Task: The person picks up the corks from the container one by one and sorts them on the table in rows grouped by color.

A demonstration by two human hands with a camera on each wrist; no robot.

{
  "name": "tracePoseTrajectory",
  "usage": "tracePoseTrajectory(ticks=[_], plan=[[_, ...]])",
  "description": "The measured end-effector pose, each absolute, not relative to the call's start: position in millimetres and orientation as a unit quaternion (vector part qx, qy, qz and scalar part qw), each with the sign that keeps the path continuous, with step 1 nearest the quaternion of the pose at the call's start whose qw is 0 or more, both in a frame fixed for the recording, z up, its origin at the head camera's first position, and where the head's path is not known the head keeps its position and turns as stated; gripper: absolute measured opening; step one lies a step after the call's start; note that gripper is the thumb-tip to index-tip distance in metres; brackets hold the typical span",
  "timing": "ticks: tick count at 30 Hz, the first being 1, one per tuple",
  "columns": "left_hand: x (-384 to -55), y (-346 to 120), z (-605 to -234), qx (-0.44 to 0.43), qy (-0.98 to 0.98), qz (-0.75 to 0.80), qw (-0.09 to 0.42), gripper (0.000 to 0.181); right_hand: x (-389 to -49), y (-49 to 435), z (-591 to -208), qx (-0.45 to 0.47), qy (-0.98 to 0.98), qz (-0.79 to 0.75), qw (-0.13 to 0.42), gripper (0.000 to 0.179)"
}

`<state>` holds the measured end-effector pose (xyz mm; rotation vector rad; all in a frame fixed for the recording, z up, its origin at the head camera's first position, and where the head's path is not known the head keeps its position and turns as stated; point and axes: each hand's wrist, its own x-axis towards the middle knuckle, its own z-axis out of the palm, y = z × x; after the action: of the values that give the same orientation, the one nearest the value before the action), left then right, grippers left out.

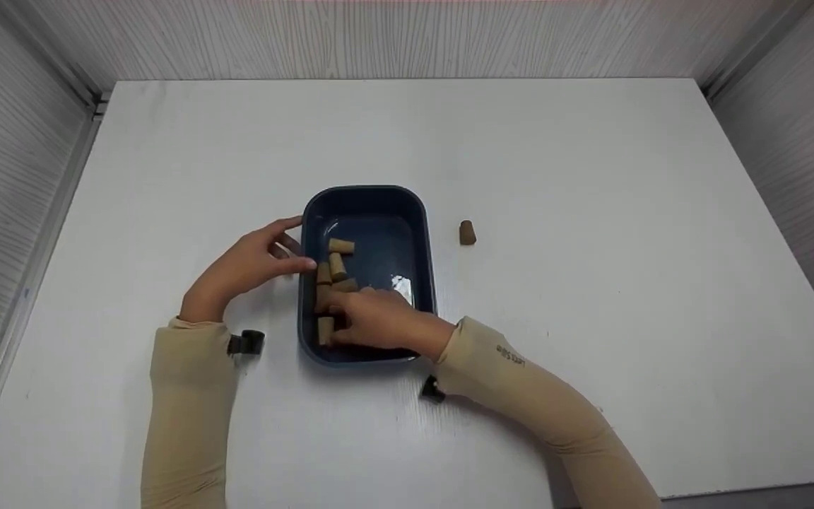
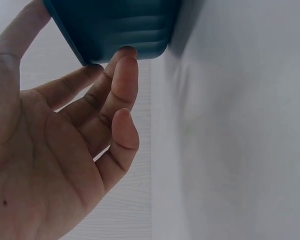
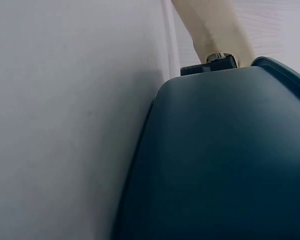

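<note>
A dark blue rectangular tub [image 1: 417,219] stands on the table, with several tapered cork stoppers [image 1: 341,246] along its left side. My left hand [image 1: 248,261] holds the tub's left rim, thumb over the edge and the other fingers outside. The left wrist view shows that hand's [image 2: 55,130] palm and partly bent fingers at the tub's wall [image 2: 135,30]. Inside the tub, my right hand [image 1: 379,318] has its fingers bent about a cork stopper [image 1: 326,330] near the front left corner. The right wrist view shows only the tub's outer wall [image 3: 230,150], hiding that hand.
A single darker cork stopper [image 1: 467,232] lies on the white table [image 1: 591,247] to the right of the tub. Black wrist cameras [image 1: 246,343] sit at both sleeves. Pale wood-grain panels [image 1: 407,39] enclose the table at the back and sides.
</note>
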<state>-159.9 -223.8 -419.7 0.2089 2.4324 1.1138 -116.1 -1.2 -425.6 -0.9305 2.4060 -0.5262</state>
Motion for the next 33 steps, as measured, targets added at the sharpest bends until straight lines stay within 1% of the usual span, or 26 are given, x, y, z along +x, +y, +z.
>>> tracePoseTrajectory(ticks=[8, 13, 17, 23, 33], plan=[[-161.6, -224.1, -421.4, 0.078, 0.880, 0.409, 0.231, 0.087, -115.1, -4.0, -424.1, -0.341, 0.894, -0.158, 0.246, 0.041], [-161.8, -223.7, -422.9, 0.076, 0.877, 0.412, 0.234, 0.091, -114.6, -3.6, -426.9, -0.352, 0.893, -0.151, 0.236, 0.033], [-162.4, -224.1, -423.8, 0.075, 0.876, 0.415, 0.236, 0.091, -114.5, -3.0, -427.3, -0.359, 0.895, -0.142, 0.223, 0.031], [-162.5, -225.0, -424.2, 0.075, 0.874, 0.417, 0.239, 0.088, -113.4, -4.0, -427.1, -0.365, 0.897, -0.120, 0.219, 0.030], [-161.6, -225.1, -423.2, 0.078, 0.876, 0.414, 0.236, 0.088, -111.4, -4.7, -427.9, -0.382, 0.895, -0.092, 0.209, 0.031]])
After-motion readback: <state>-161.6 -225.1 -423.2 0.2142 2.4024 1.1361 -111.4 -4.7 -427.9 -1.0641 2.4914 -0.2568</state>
